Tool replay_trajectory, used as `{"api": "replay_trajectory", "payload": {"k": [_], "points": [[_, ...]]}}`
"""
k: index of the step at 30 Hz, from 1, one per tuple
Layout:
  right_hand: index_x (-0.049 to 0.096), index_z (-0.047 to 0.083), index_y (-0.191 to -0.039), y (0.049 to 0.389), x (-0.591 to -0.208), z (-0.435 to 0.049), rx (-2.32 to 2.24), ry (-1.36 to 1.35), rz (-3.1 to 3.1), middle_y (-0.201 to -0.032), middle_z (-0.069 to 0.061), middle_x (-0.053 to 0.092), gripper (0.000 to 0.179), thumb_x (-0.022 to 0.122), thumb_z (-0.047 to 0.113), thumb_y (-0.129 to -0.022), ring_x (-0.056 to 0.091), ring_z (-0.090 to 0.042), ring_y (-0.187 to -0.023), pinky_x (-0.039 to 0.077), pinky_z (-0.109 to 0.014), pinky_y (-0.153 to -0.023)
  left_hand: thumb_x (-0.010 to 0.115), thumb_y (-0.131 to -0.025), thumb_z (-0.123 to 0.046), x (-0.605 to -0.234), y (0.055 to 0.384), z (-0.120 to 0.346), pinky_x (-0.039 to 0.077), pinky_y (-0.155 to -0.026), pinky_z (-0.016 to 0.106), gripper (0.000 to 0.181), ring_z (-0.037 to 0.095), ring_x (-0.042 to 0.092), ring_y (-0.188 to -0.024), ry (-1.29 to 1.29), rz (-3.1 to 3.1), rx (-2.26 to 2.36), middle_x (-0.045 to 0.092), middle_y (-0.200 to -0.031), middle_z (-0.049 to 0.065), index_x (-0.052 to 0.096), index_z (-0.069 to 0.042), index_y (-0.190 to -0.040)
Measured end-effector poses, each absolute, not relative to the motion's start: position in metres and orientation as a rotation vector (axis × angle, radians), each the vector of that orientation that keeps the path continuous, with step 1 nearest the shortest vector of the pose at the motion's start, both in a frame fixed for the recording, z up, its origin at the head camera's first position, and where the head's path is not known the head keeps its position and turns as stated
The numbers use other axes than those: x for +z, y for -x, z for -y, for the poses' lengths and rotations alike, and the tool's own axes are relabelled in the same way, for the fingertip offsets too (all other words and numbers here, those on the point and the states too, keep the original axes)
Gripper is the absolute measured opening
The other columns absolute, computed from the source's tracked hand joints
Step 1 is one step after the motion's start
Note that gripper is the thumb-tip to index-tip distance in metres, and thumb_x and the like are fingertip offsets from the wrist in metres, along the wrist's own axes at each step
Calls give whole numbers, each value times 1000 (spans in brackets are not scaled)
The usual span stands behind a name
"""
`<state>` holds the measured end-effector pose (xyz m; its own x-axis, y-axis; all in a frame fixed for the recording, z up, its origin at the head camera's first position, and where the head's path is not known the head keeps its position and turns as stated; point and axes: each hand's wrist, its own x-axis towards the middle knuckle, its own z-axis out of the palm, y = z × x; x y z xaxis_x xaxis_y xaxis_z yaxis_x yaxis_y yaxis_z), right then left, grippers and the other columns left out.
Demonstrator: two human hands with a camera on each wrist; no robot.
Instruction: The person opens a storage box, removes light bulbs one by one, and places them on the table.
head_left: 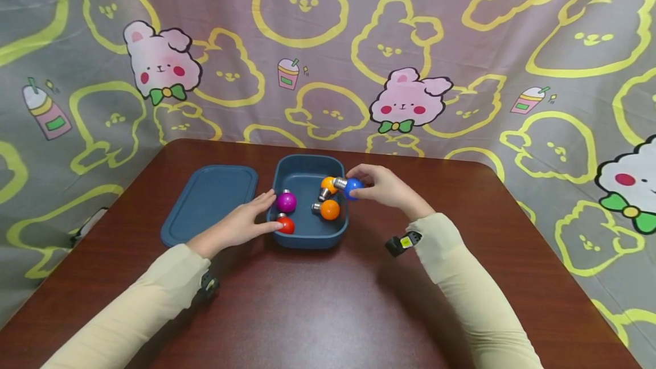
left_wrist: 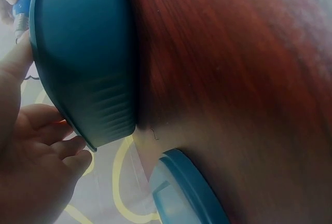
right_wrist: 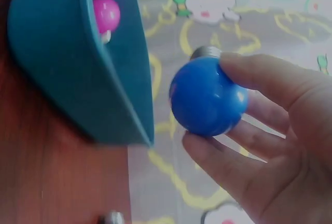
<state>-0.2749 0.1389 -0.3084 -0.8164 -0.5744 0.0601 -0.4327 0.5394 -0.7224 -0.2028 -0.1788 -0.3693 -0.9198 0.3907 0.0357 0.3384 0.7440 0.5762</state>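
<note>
While the left hand [head_left: 245, 218], fingers extended, touches the box [head_left: 307, 241] (presumably steadying it), the right hand [head_left: 383, 185] pinches a blue bulb [head_left: 352, 189] mid-frame.

A table [head_left: 359, 306] boxed in by a patterned curtain [head_left: 328, 64]; the room's kind is hidden.

The curtain, printed with yellow outlines [head_left: 304, 44], pink rabbits [head_left: 407, 98] and drink cups [head_left: 288, 76], hangs beyond the far edge and along both sides, covering whatever room lies behind. The table has reddish-brown wood grain and rounded far corners. The playful print suits a home, but home, office or studio cannot be told apart.
</note>
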Motion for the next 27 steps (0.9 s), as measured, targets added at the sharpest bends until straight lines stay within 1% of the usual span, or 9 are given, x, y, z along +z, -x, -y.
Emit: {"api": "replay_trajectory", "payload": {"k": [5,8,12,18,23,27], "points": [[54,3,-122,283,-312,-166,-1240,716,-2672,-117,-15,56,43,70,13,-83,53,-30,-105,49,-40,-82,64,-83,-45,-369,203,179,27,-100,53,84,34,17,-135,-602,-2857,923,21,-149,17,28,3,-142],[53,2,-121,286,-319,-178,-1254,647,-2723,-118,-17,55,43,69,13,-83,52,-32,-106,48,-42,-83,64,-83,-45,-369,203,179,27,-100,54,83,34,17,-135,-601,-2859,922,21,-149,17,28,3,-142],[54,1,-119,290,-333,-190,-1221,588,-2790,-115,-18,57,40,69,14,-83,54,-33,-102,48,-42,-82,63,-83,-46,-370,203,179,28,-100,54,84,34,17,-135,-600,-2859,912,20,-149,17,28,2,-142],[56,-5,-114,296,-356,-198,-1104,602,-2871,-108,-22,59,40,70,14,-82,58,-34,-96,49,-42,-81,63,-83,-46,-370,203,179,27,-100,54,84,34,17,-135,-598,-2860,912,21,-149,17,28,2,-142],[58,-5,-111,299,-367,-198,-1002,604,-2904,-102,-21,62,37,71,12,-81,58,-30,-89,49,-41,-78,64,-83,-45,-370,203,179,26,-100,54,83,34,17,-135,-601,-2861,913,21,-149,17,28,2,-142],[59,-5,-110,300,-372,-198,-950,603,-2909,-101,-20,62,37,71,12,-80,58,-30,-88,49,-41,-78,64,-84,-45,-370,203,180,26,-101,54,83,35,18,-135,-607,-2860,914,21,-149,17,28,3,-142]]}}
